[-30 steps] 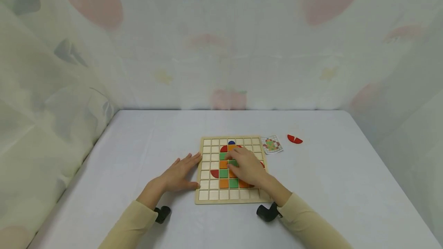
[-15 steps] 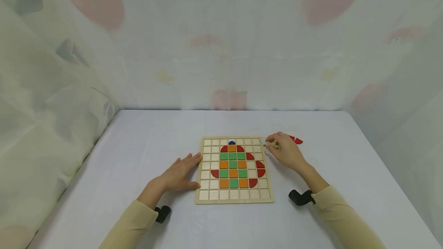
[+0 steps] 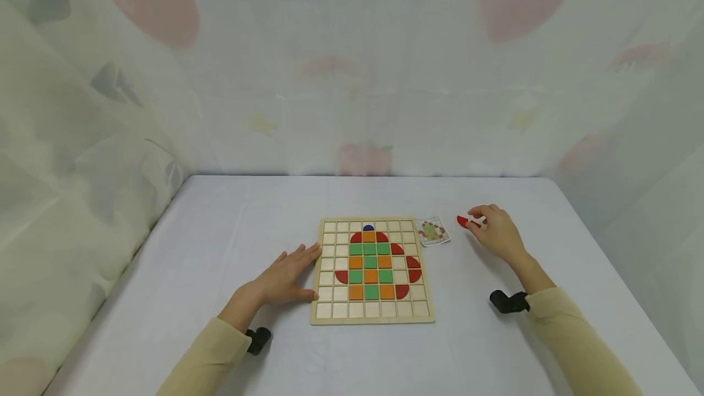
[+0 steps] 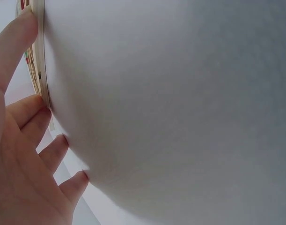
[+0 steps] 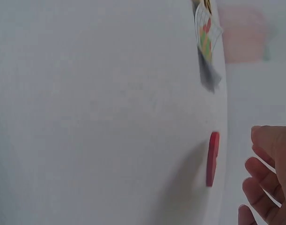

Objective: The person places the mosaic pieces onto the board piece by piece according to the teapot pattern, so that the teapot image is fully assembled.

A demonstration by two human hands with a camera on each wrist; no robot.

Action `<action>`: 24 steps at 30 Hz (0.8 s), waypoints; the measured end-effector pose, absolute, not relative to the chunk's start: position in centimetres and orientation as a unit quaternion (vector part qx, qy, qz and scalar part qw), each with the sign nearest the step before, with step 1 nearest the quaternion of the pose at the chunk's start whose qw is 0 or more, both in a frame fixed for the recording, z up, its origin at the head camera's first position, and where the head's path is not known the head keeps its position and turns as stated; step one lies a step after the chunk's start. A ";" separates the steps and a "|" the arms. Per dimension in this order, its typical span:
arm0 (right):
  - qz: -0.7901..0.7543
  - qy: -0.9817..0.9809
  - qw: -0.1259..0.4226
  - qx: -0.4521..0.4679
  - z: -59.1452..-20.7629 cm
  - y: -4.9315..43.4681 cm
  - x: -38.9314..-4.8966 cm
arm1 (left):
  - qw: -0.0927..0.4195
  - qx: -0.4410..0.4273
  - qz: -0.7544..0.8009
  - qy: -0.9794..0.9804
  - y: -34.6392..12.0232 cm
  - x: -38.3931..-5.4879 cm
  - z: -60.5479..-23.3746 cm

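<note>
My left hand (image 3: 286, 277) rests at the left edge of a wooden grid board (image 3: 326, 310), fingers extended and thumb touching its side. Set in the board are green squares (image 3: 370, 249), orange squares (image 3: 356, 292), red quarter-round tiles (image 3: 402, 291) and a small blue piece (image 3: 368, 227). My right hand (image 3: 497, 234) hovers over two loose red quarter-round tiles (image 3: 462, 222), partly covering one in the head view. In the right wrist view the red tiles (image 5: 212, 159) lie on the table, apart from the loosely bent fingers (image 5: 262, 173).
A pattern card (image 3: 432, 231) with a coloured grid picture lies at the board's upper right corner, one edge lifted in the right wrist view. Patterned cloth (image 3: 352, 78) hangs behind the white table (image 3: 264, 200). Black wrist devices (image 3: 508, 302) sit by both sleeves.
My right hand has moved off the board, passed over the card and come to the loose red tiles at the right. The left hand stays at the board's edge.
</note>
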State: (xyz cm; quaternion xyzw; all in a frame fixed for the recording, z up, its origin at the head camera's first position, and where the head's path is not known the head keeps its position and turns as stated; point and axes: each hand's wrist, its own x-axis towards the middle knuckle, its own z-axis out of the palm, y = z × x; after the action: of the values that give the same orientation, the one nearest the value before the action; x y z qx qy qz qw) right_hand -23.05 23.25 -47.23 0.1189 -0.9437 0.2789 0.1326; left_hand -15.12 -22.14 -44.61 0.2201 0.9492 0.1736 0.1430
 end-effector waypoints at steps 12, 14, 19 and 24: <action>0.245 -0.967 0.040 0.058 -48.3 24.7 -23.5 | 0.142 0.229 0.177 0.947 -22.2 -15.1 -44.9; 0.242 -0.968 0.037 0.055 -48.4 24.7 -23.6 | 0.142 0.230 0.179 0.946 -22.2 -15.1 -44.9; 0.237 -0.969 0.041 0.056 -48.5 24.4 -24.0 | 0.140 0.232 0.180 0.946 -22.2 -15.1 -44.8; 0.234 -0.969 0.045 0.059 -48.5 24.2 -24.2 | 0.139 0.230 0.179 0.946 -22.3 -15.1 -44.9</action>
State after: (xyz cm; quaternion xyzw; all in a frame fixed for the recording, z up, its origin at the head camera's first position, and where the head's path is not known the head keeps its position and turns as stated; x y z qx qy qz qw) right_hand -24.18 24.19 -48.53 0.0587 -0.9694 0.2341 0.0452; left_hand -15.10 -22.26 -44.88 0.2298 0.9464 0.1790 0.1394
